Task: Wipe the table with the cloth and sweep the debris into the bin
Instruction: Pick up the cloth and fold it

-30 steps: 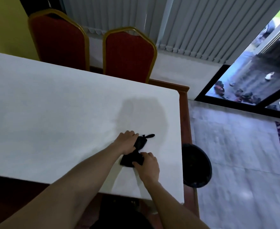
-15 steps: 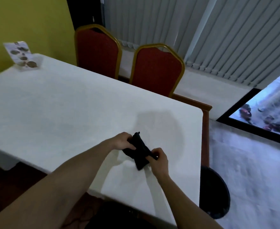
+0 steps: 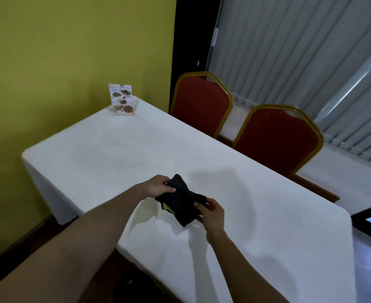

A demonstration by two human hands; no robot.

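A black cloth (image 3: 180,202) with a small yellow patch is lifted just above the white table (image 3: 119,154), near its front edge. My left hand (image 3: 158,186) pinches the cloth's upper left corner. My right hand (image 3: 210,213) grips its right edge with curled fingers. The cloth hangs stretched between both hands. No bin and no debris show in this view.
A small standing menu card (image 3: 121,99) is at the table's far left corner by the yellow wall. Two red chairs with gold frames (image 3: 199,101) (image 3: 276,136) stand along the far side. Grey vertical blinds hang behind them.
The view has swung left, so the black bin at the table's right end left the frame and the menu card came in. Both hands lifted the cloth off the table and spread it.
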